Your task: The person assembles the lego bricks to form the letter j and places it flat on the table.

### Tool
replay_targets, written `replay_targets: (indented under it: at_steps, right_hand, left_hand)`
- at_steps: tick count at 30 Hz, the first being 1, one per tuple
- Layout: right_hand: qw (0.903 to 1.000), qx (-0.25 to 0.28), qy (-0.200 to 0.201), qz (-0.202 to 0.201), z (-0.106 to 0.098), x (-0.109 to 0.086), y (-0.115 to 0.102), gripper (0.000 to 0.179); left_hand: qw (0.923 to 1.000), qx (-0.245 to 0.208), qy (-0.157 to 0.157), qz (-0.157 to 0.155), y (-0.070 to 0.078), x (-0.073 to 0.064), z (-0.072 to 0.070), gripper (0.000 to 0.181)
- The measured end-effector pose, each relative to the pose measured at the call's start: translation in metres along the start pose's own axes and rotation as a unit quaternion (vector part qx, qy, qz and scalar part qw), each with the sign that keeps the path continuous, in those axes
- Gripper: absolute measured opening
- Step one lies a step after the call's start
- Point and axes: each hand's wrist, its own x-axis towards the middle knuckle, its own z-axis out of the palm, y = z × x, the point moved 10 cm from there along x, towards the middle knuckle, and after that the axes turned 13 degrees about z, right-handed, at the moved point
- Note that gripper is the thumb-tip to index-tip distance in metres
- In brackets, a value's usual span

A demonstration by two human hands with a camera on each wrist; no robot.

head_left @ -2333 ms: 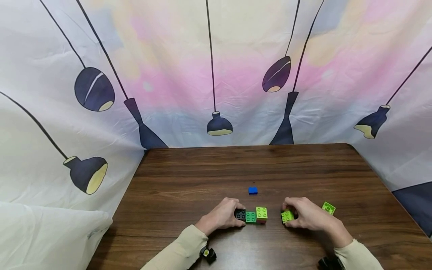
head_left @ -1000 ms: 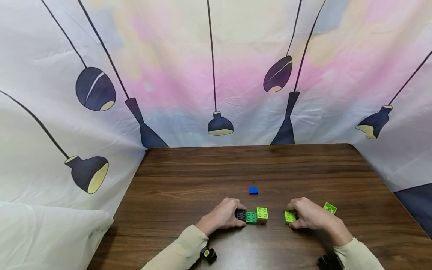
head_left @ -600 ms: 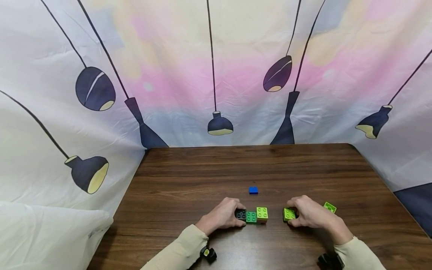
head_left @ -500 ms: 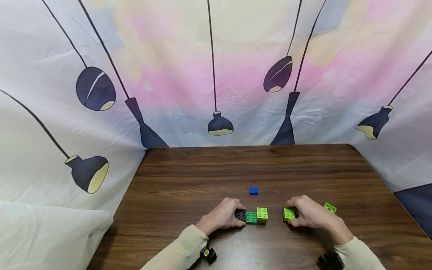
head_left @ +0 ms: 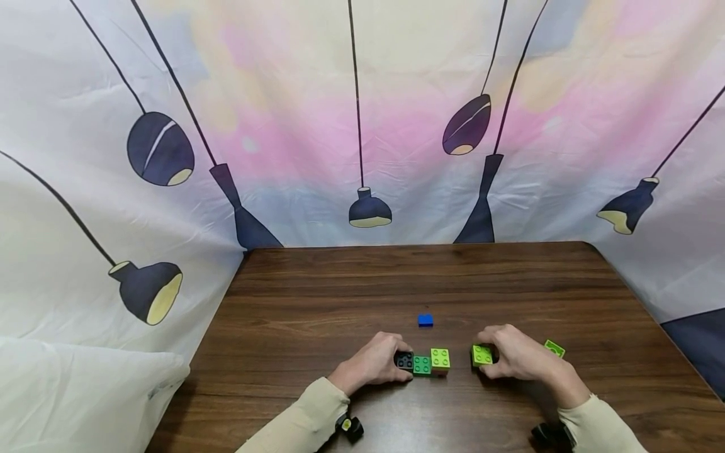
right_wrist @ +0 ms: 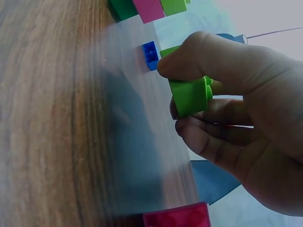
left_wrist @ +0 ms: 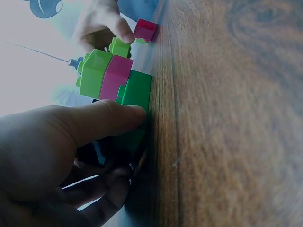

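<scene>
My left hand (head_left: pixel 374 360) grips the left end of a joined row of toy building bricks. In that row sit a black brick (head_left: pixel 404 360), a green brick (head_left: pixel 421 365) and, at the right end, a lime brick (head_left: pixel 440 358) on top of a pink brick (left_wrist: pixel 116 77). My right hand (head_left: pixel 518 353) pinches another lime brick (head_left: pixel 482 355) by its sides, thumb across it in the right wrist view. This brick is held just above the table, apart from the row. Part of it is hidden behind the fingers.
A blue brick (head_left: pixel 425 321) lies farther back on the wooden table (head_left: pixel 340 296). One more lime brick (head_left: pixel 554 348) lies beyond my right wrist; a pink brick (right_wrist: pixel 177 216) shows on that side in the wrist views. A printed cloth (head_left: pixel 283 126) hangs behind the table.
My right hand, with the lime brick, shifted right, then came back left, away from me and slightly up. My left hand and the row of bricks have stayed put.
</scene>
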Motion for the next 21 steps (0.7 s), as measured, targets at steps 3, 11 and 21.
replay_targets:
  at_steps: [3,11,21]
  right_hand:
    - [0.9998,0.005,0.015,-0.012,-0.004,0.0,-0.003,0.032]
    - [0.9998,0.019,0.001,0.006,-0.006,0.003,-0.006,0.035]
    - [0.9996,0.013,0.02,-0.016,-0.008,0.003,-0.012,0.036]
  left_hand:
    - [1.0,0.001,0.0,0.002,0.0,0.0,-0.001,0.036]
    - [0.9999,0.007,-0.002,0.008,0.001,0.002,-0.001,0.036]
    - [1.0,0.004,0.0,0.003,0.0,0.001,0.0,0.033]
